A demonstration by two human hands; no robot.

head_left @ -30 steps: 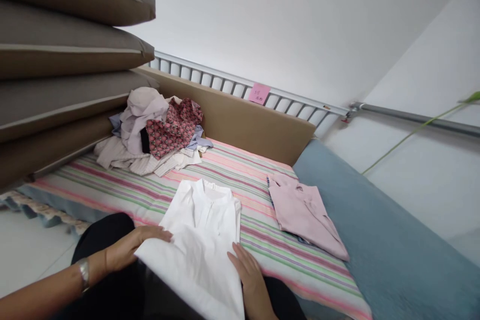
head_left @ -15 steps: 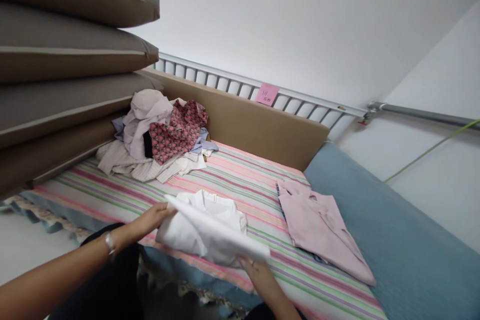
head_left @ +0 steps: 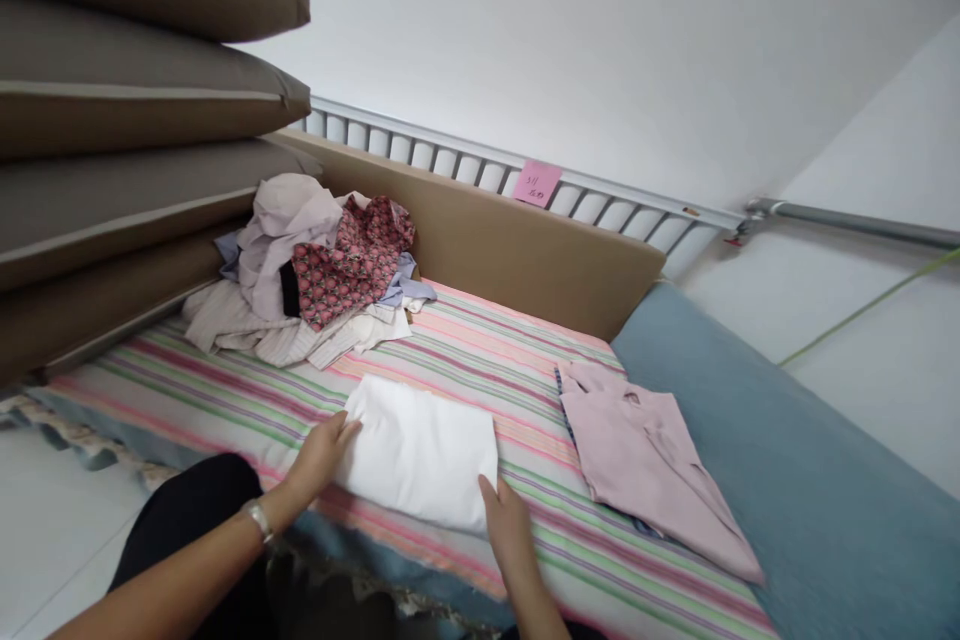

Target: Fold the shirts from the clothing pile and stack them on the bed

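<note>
A white shirt [head_left: 421, 450] lies folded into a neat rectangle on the striped bed sheet [head_left: 480, 390], near the bed's front edge. At its left edge is my left hand [head_left: 324, 455], closed on the cloth, with a silver bracelet at the wrist. My right hand [head_left: 511, 525] grips the right edge, thumb on top and the other fingers partly hidden. To the right rests a folded pink shirt [head_left: 645, 455], with a bit of dark blue cloth showing beneath it.
A heap of loose clothes [head_left: 281, 240], with a red patterned garment [head_left: 349, 265] on top, lies at the back left. Stacked brown cushions [head_left: 150, 110] rise beside it. Behind stand a brown board [head_left: 487, 230], a white radiator [head_left: 420, 155] and a pink note [head_left: 537, 183].
The white shirt's raised flap has come down over its collar, leaving a flat rectangle. My left hand has moved lower along the left edge; my right hand has shifted up to the right edge.
</note>
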